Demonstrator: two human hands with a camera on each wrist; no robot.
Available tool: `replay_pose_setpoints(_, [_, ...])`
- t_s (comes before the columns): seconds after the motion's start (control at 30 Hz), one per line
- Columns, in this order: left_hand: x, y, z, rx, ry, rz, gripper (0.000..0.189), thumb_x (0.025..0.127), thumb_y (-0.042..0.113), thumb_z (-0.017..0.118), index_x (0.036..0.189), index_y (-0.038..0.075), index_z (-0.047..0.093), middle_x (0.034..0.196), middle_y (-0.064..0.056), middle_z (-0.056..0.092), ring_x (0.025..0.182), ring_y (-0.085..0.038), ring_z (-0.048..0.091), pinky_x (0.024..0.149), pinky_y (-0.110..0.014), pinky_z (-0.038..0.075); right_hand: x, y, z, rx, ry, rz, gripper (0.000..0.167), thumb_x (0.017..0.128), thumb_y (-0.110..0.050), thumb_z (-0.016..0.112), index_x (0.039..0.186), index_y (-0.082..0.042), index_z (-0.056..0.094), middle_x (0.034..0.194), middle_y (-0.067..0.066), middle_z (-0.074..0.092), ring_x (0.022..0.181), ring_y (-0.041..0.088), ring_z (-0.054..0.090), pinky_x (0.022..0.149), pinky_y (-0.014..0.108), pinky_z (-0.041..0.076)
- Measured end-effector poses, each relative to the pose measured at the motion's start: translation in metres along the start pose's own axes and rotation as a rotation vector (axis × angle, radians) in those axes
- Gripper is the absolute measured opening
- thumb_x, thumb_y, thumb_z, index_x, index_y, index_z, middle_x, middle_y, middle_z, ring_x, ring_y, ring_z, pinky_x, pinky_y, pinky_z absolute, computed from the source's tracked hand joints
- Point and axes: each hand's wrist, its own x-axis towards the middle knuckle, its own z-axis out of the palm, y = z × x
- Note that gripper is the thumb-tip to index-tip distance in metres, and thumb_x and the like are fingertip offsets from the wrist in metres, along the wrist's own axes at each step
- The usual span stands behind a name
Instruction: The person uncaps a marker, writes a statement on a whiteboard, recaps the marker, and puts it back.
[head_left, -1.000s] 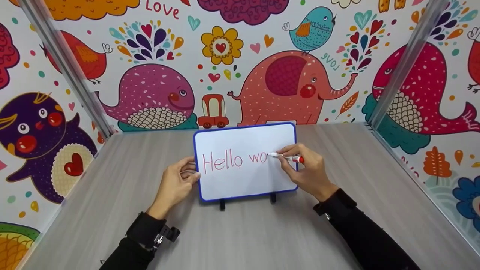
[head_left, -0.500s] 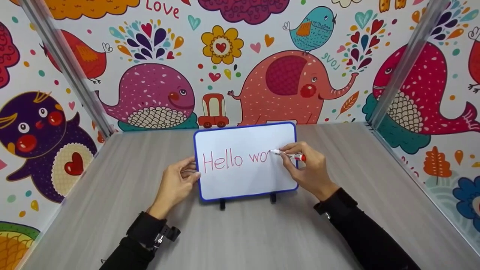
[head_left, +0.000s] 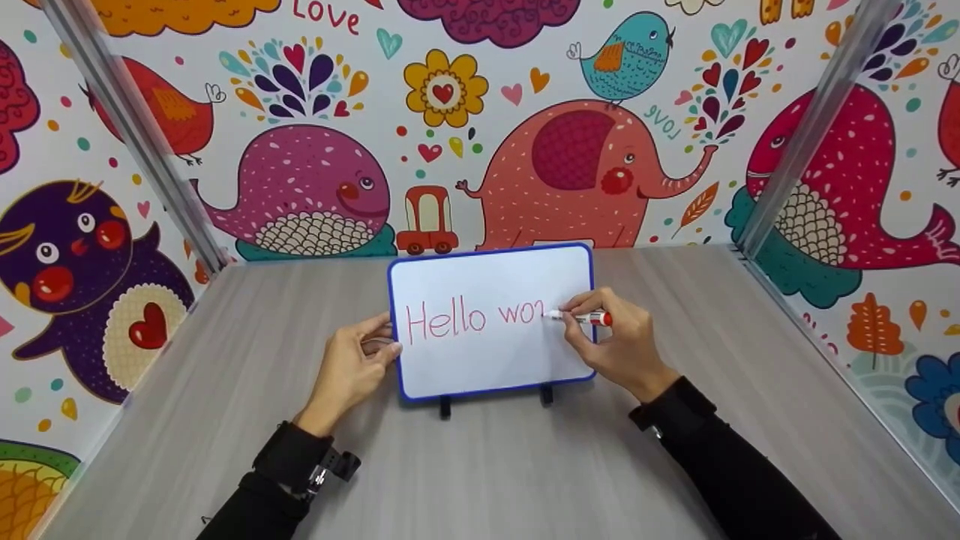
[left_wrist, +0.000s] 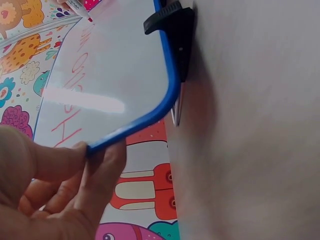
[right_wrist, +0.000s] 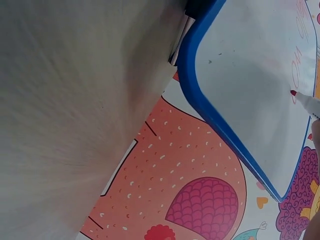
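Our right hand (head_left: 611, 341) pinches the marker (head_left: 585, 318) against the whiteboard (head_left: 487, 360); our left hand (head_left: 352, 371) pinches its left edge.

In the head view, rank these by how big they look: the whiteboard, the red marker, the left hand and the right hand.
1. Whiteboard, clearly the largest.
2. Left hand and right hand: they look about alike, so no ranking between them.
3. Red marker, the smallest, partly hidden in the right hand's fingers.

"Hello wo" on whiteboard (head_left: 491, 352); "Love" on wallpaper (head_left: 325, 18)
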Motion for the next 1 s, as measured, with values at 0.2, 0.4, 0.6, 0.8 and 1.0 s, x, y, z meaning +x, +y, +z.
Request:
replay_pose_setpoints(0.2, [-0.0002, 0.0009, -0.0007, -0.005, -0.005, 0.007, 0.052, 0.105, -0.011, 0.076, 0.156, -0.009, 0.066, 0.132, -0.029, 0.082, 0.118, -0.040, 0.084, 0.101, -0.035, 0.072, -0.0002, -0.0012, 0.0000, 0.005, -0.018, -0.020, 0.030, 0.086, 0.011, 0.092, 0.100, 0.000, 0.069, 0.099, 0.009, 0.087, 0.092, 0.027, 0.089, 0.101, 0.011, 0.062])
replay_pose_setpoints(0.4, [-0.0002, -0.0002, -0.0005, -0.012, -0.003, 0.008, 0.052, 0.104, -0.012, 0.077, 0.155, -0.010, 0.067, 0.131, -0.030, 0.083, 0.117, -0.040, 0.084, 0.099, -0.033, 0.072, -0.0008, -0.0003, 0.0002, 0.014, -0.013, -0.007, 0.028, 0.088, 0.012, 0.091, 0.103, 0.000, 0.070, 0.101, 0.010, 0.087, 0.094, 0.030, 0.088, 0.103, 0.010, 0.061])
replay_pose_setpoints(0.6, [0.0005, -0.0008, 0.0001, -0.004, -0.003, 0.013, 0.053, 0.103, -0.012, 0.077, 0.155, -0.012, 0.066, 0.131, -0.030, 0.083, 0.116, -0.041, 0.085, 0.099, -0.033, 0.072, 0.0006, 0.0003, -0.0005, -0.019, 0.018, 0.002, 0.025, 0.091, 0.009, 0.090, 0.104, 0.002, 0.071, 0.102, 0.012, 0.086, 0.097, 0.032, 0.087, 0.107, 0.009, 0.059])
replay_pose_setpoints(0.8, [0.0002, -0.0018, -0.0005, 0.005, -0.003, 0.002, 0.052, 0.103, -0.013, 0.077, 0.154, -0.012, 0.067, 0.131, -0.030, 0.082, 0.118, -0.043, 0.084, 0.101, -0.034, 0.072, 0.0021, -0.0008, -0.0007, -0.035, 0.057, 0.022, 0.027, 0.089, 0.010, 0.092, 0.104, 0.002, 0.070, 0.103, 0.014, 0.086, 0.095, 0.034, 0.087, 0.106, 0.008, 0.058])
replay_pose_setpoints(1.0, [0.0005, -0.0009, -0.0006, 0.014, 0.004, 0.022, 0.052, 0.102, -0.013, 0.077, 0.153, -0.012, 0.067, 0.130, -0.031, 0.082, 0.117, -0.042, 0.084, 0.102, -0.036, 0.072, 0.0020, 0.0013, -0.0023, -0.052, 0.079, 0.014, 0.029, 0.087, 0.011, 0.091, 0.104, 0.003, 0.069, 0.101, 0.014, 0.086, 0.094, 0.035, 0.087, 0.106, 0.007, 0.057])
